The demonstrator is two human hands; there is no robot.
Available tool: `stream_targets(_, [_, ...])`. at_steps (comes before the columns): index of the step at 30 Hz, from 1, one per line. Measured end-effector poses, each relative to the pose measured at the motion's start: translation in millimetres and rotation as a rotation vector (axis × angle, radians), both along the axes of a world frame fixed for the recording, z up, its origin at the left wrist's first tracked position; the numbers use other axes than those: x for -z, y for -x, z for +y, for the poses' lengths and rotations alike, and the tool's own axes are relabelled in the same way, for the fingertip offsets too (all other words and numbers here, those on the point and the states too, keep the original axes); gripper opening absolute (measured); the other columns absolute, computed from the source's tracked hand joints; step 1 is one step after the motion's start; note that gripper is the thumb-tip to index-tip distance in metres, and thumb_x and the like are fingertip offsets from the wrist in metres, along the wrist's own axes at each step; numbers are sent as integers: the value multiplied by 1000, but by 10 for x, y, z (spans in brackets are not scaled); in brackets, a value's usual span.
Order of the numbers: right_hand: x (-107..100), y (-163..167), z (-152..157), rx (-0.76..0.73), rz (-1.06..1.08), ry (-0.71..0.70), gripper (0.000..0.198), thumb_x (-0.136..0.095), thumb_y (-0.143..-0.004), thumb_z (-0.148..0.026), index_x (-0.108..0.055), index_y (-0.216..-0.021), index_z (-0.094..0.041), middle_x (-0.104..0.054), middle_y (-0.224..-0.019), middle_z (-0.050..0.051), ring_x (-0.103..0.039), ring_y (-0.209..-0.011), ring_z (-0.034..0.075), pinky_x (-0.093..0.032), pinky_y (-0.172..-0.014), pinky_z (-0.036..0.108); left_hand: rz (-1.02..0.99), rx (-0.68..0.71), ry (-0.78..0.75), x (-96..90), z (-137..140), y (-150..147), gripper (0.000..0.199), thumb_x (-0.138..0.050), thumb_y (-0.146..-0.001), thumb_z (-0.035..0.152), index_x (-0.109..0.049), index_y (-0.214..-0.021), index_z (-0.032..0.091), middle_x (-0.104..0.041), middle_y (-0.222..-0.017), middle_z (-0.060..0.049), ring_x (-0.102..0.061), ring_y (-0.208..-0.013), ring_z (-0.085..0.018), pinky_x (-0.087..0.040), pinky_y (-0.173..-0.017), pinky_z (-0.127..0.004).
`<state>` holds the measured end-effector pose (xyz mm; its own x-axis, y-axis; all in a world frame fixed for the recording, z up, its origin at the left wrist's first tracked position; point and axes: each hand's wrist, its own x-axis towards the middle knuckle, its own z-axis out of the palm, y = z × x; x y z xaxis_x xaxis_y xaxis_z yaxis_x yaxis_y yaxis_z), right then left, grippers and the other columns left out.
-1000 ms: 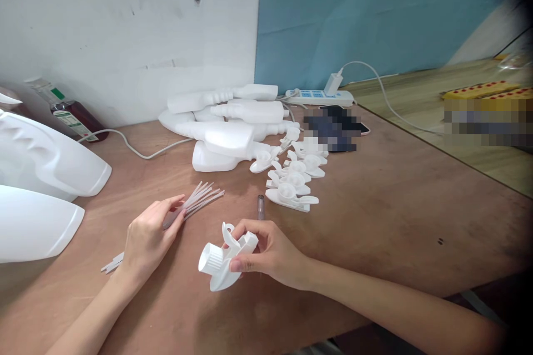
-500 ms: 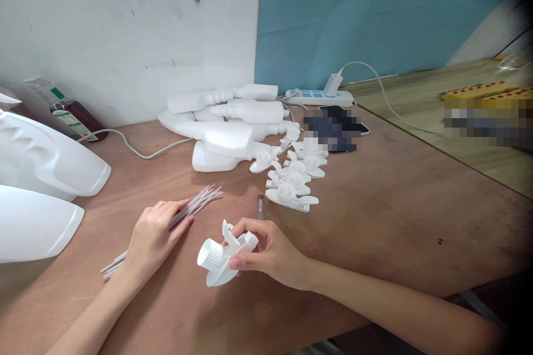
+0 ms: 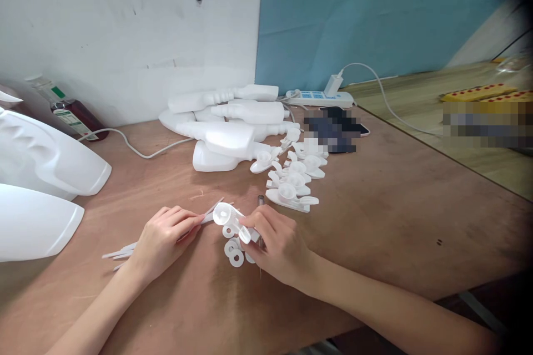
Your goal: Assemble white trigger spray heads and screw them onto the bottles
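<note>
My left hand (image 3: 166, 241) is closed around a bundle of thin white plastic tubes (image 3: 121, 253), whose ends stick out at both sides. Between the fingers and thumb of my right hand (image 3: 278, 244) is a white spray trigger head (image 3: 222, 215), its round collar now turned to face me. That collar is close beside the tube ends at my left fingertips; whether they touch, I cannot tell. Several flat white washers (image 3: 236, 258) lie on the table just under the trigger head. Behind my right hand stands a slim dark cylinder (image 3: 261, 199), mostly hidden.
More white trigger heads (image 3: 287, 193) lie in a cluster past my right hand. White bottles (image 3: 227, 138) are piled at the back, with large white containers (image 3: 39, 222) at left. A phone (image 3: 353, 122), a power strip (image 3: 318, 98) and a dark red bottle (image 3: 79, 119) are near the wall.
My right hand has raised and turned the trigger head, uncovering the washers. My left hand has moved right with the tubes, toward the collar.
</note>
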<state>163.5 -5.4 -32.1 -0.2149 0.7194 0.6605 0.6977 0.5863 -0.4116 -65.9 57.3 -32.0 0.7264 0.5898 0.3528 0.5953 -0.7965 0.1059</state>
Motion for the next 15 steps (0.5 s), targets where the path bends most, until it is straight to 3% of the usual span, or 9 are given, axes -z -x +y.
stream_targets(2, [12, 1, 9, 64, -133, -69, 6, -48, -78, -10, -51, -78, -15, -54, -66, 2, -48, -59, 14, -38, -53, 25, 11, 14, -7, -10, -11, -17, 20, -45, -86, 19, -63, -94, 19, -68, -86, -3, -57, -70, -13, -40, -63, -27])
stream_targets(8, [19, -30, 54, 216, -204, 25, 12, -43, -78, -7, -48, -72, -17, -51, -65, 2, -49, -63, 15, -37, -52, 25, 32, -17, 13, -5, -20, -28, 21, -43, -86, 19, -62, -96, 20, -68, -91, -3, -59, -74, -13, -41, -65, -27])
stream_targets(15, [49, -59, 74, 120, -87, 129, 12, -45, -77, -4, -48, -77, -15, -53, -72, 3, -50, -64, 14, -38, -53, 24, 57, -281, 8, 9, 30, 52, 23, -44, -85, 27, -62, -96, 19, -66, -91, -5, -58, -78, -19, -44, -64, -30])
